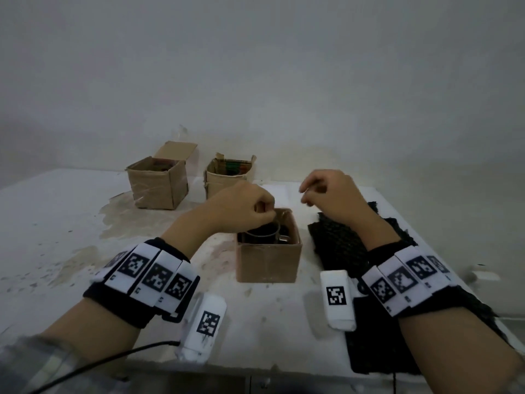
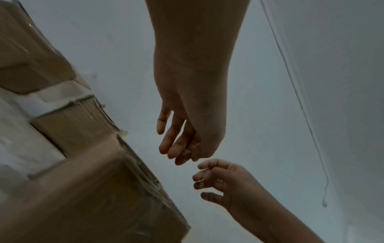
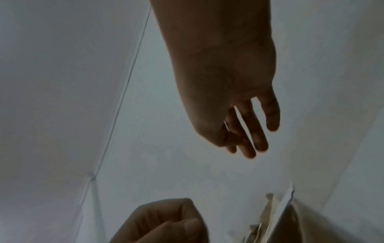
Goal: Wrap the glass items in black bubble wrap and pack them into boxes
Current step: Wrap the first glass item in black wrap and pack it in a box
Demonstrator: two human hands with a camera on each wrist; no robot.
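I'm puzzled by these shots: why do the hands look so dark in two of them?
Both wrist views look up at pale walls, so the left hand and right hand appear backlit and dim, edges soft; the head view is brighter but hazy, its edges bowed.

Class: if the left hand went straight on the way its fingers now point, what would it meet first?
Probably the glass item in the near box: the left hand hovers over that open top, fingers curled downward. Depth is uncertain.

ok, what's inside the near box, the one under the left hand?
In the near box: a clear glass item with black bubble wrap around it. The left hand covers the back-left; the box bottom is hidden.
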